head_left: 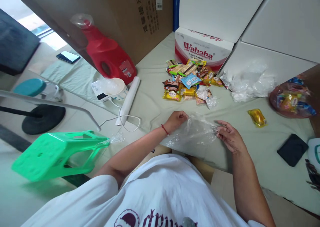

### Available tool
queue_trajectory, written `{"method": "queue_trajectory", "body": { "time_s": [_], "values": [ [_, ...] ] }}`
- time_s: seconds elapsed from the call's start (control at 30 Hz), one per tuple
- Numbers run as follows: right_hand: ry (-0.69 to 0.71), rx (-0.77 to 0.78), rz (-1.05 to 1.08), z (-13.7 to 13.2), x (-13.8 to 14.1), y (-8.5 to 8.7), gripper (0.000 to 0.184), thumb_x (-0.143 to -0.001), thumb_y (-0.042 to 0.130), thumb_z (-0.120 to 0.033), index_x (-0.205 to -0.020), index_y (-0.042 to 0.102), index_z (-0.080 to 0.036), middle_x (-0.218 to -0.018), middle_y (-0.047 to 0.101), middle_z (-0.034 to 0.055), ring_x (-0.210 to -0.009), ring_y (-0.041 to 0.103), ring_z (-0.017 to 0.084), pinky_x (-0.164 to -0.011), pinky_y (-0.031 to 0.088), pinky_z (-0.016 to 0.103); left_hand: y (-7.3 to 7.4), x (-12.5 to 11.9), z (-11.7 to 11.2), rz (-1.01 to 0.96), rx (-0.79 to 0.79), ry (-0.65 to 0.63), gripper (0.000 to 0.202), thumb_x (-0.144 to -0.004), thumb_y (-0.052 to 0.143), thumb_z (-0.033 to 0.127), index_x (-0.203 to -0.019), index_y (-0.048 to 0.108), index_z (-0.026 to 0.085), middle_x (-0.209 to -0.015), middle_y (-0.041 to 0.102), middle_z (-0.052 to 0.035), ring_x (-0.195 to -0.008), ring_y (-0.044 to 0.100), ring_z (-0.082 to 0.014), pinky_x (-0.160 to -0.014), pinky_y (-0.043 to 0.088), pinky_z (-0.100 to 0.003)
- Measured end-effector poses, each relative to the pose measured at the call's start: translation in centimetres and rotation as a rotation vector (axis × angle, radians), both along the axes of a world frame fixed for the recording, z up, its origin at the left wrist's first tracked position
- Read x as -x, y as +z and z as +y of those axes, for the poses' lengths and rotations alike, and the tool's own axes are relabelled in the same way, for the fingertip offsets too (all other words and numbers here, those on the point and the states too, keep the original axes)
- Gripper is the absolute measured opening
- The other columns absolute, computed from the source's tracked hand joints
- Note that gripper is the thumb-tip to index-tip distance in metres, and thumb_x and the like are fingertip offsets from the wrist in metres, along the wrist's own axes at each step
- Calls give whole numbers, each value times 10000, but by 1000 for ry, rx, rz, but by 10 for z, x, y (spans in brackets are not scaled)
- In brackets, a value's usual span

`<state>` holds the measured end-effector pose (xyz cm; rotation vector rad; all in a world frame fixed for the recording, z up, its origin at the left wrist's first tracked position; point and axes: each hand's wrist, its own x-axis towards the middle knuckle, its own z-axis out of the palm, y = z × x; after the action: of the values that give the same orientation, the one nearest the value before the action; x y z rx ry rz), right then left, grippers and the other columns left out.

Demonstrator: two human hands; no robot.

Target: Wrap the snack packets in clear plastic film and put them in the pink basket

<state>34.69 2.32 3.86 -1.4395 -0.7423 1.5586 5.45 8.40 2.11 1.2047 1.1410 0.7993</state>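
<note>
A clear plastic bag is stretched between both hands, low over a pale green sheet. My left hand, with a red string at the wrist, is closed on the bag's left edge. My right hand pinches the bag's right edge between thumb and fingers. Just beyond the bag lies a pile of small wrapped snacks. A single yellow snack packet lies apart to the right.
A Wahaha carton stands behind the snacks, with crumpled clear bags beside it and a filled snack bag at right. A red jug, white bowl, green stool, phone and dark pouch surround the area.
</note>
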Motion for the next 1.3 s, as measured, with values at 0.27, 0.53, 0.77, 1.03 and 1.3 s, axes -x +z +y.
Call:
{"method": "queue_trajectory", "body": {
  "time_s": [0.27,0.53,0.77,1.03,1.3],
  "values": [
    [0,22,-87,18,-19,-5,529,-548,968,-435,-984,759,-220,-742,665,-15,-572,558,91,-532,521,220,3,59,19,-90,268,164,270,-681,772,351,-669,556,189,-584,490,40,-525,429,-86,-503,325,-231],
    [36,-32,-309,30,0,-3,398,-577,906,-480,-769,714,-189,-648,619,-4,-559,506,103,-451,421,199,43,59,-22,430,-287,731,128,-908,576,280,-797,549,222,-735,557,1,-692,496,-148,-651,409,-286],
    [103,-74,-321,36,15,2,419,-649,858,-552,-711,633,-204,-557,523,-40,-485,413,90,-408,313,210,30,-19,-58,839,-653,-120,160,-919,554,235,-843,690,202,-890,700,-128,-955,615,-284,-888,462,-461],
    [34,36,-293,40,-2,-1,590,-679,817,-688,-1029,679,-234,-669,685,11,-489,473,128,-415,294,240,-19,-3,-20,1019,-660,-128,367,-982,525,293,-1283,655,128,-1524,550,-204,-1461,443,-334,-1178,327,-538],
    [132,-39,-757,-30,-32,-2,511,-749,780,-575,-1098,705,-210,-729,679,26,-671,603,207,-667,459,334,-22,9,-32,1046,-667,-182,558,-1054,412,460,-1565,456,240,-1684,362,-162,-1563,314,-345,-1232,13,-742]
  ]
}}
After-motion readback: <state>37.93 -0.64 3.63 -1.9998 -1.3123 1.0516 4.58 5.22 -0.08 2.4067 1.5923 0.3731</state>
